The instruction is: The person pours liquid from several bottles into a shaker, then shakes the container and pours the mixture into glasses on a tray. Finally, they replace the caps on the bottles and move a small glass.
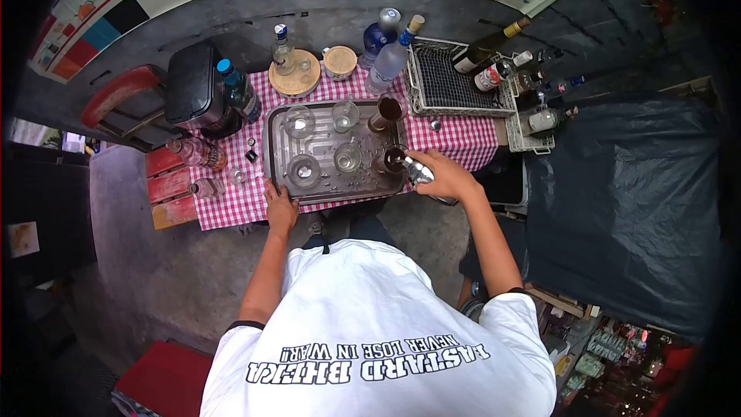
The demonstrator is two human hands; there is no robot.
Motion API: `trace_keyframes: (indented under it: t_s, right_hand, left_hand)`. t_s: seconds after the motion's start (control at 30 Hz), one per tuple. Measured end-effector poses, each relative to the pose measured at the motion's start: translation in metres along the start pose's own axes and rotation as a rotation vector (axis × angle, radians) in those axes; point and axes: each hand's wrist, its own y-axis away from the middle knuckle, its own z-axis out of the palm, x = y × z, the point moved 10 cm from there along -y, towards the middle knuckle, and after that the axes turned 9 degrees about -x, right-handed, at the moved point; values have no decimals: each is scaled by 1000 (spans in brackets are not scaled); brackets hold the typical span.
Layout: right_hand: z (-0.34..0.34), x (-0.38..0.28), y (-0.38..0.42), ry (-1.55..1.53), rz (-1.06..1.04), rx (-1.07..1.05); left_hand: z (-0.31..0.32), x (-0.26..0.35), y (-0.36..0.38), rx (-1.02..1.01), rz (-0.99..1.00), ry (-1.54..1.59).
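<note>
My right hand (448,176) is wrapped round a silver cocktail shaker (418,171). The shaker is tilted, its top end right at the rim of a glass with dark contents (394,159) in the near right corner of a metal tray (324,195). Behind that glass stands a second dark-filled glass (384,114). Several clear glasses, among them one at the near left (303,171) and one in the near middle (347,157), also stand on the wet tray. My left hand (281,208) lies with fingers apart at the tray's near left corner, on the checked cloth.
Bottles and a small glass (238,176) stand left of the tray, near a black bin-like container (202,89). Behind are a wooden board (287,86), a lidded jar (340,66) and a tall clear bottle (390,66). A wire basket (432,100) with bottles is at the back right.
</note>
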Motion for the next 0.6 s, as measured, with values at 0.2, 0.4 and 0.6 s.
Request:
trace_keyframes:
  t_s: [0.2, 0.4, 0.6]
  right_hand:
    - [1, -5, -2, 32, 53, -29]
    - [2, -7, -6, 71, 70, -47]
    - [-2, -7, -10, 130, 57, -45]
  left_hand:
    - [3, 0, -1, -15, 32, -30]
    - [2, 1, -1, -27, 40, -40]
    - [4, -1, -2, 8, 55, -43]
